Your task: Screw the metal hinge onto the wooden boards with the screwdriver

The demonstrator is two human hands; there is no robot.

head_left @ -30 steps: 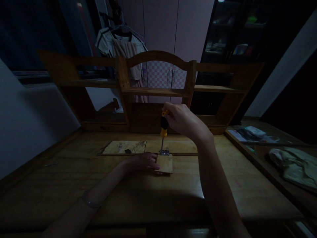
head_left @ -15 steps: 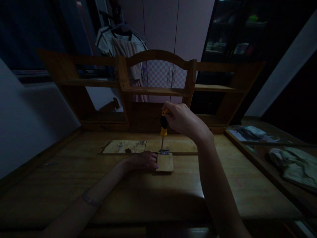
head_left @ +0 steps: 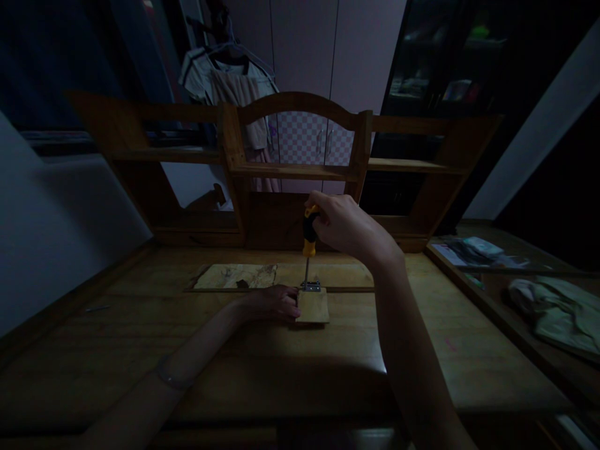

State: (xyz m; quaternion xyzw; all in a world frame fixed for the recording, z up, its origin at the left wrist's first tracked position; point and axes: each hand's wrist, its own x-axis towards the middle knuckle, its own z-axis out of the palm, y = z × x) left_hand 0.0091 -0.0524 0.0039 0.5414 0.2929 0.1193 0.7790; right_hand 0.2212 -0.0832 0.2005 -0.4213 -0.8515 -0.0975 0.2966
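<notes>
A yellow-black screwdriver [head_left: 308,240] is gripped upright in the closed right hand [head_left: 344,226], tip on a metal hinge [head_left: 310,287], while a small wooden block [head_left: 313,307] is pressed flat by the left hand [head_left: 274,303], fingers loosely extended.

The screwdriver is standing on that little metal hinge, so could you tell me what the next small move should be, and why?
Probably keep turning the screwdriver while pressing down: the right hand grips its handle upright, the tip sits on the metal hinge, and the left hand steadies the small wooden block. Whether the screw is seated is too dark to tell.
</notes>
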